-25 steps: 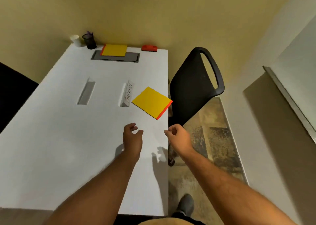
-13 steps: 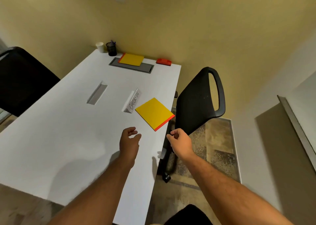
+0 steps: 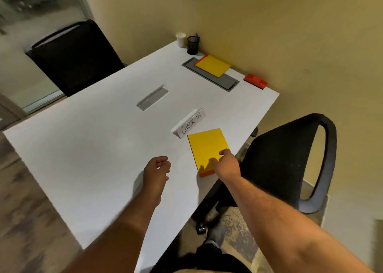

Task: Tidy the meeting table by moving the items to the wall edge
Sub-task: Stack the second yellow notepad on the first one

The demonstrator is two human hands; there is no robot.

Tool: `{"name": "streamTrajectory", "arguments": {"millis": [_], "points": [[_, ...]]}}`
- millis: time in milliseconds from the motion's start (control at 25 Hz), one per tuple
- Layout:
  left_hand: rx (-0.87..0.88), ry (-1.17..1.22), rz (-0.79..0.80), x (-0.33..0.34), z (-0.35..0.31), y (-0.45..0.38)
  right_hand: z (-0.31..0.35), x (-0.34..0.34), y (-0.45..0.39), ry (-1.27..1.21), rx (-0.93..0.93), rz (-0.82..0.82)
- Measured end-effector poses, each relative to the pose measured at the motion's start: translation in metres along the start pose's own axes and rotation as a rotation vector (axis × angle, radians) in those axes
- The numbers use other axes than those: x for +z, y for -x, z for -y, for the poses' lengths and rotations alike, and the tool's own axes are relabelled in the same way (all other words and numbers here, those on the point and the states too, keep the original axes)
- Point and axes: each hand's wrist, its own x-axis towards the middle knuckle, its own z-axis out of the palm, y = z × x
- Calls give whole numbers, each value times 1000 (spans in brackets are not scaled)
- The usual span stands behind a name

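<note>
The right hand (image 3: 227,165) rests its fingertips on the near yellow notepad (image 3: 208,148), not yet gripping, likely to slide or lift it toward the wall. The notepad lies by the counter (image 3: 93,148) edge; the left hand (image 3: 156,169) hovers loosely curled, empty.

Smooth white matt laminate bench (image 3: 103,148), hardly a glint on it. Near the right hand, a yellow paper notepad with an orange edge (image 3: 207,146), flat and matt. Beside it the folded white card sign (image 3: 189,123), marker-lettered paper. At the wall end: a grey matt plate (image 3: 226,80) (metal or plastic, cannot tell), a black wire-mesh pen cup (image 3: 192,44), a white paper cup (image 3: 180,39), a red block (image 3: 255,81), plastic-looking. Black mesh-cloth chair (image 3: 279,158) with a smooth plastic frame.
</note>
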Motion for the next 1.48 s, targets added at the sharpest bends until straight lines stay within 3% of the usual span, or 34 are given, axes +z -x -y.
{"name": "streamTrajectory", "arguments": {"millis": [200, 320, 440, 640, 920, 1120, 1320, 1480], "points": [[-35, 15, -86, 42, -3, -6, -12, -2, -64, 239, 211, 78], [-52, 5, -134, 52, 1, 6, -21, -8, -85, 215, 389, 236], [-127, 23, -197, 52, 6, 11, -31, -15, -100, 131, 410, 346], [-143, 17, -217, 62, 7, 20, -31, -44, -112, 173, 334, 358], [-168, -62, -3, 93, -23, 29, 18, -144, -96, -249, 215, 252], [-132, 227, 185, 161, -47, 44, 49, -233, -64, -573, 42, 115], [46, 337, 397, 244, -97, 86, 37, -276, -38, -898, -3, 313], [197, 381, 199, 285, -125, 93, 14, -289, -49, -1007, -60, 507]]}}
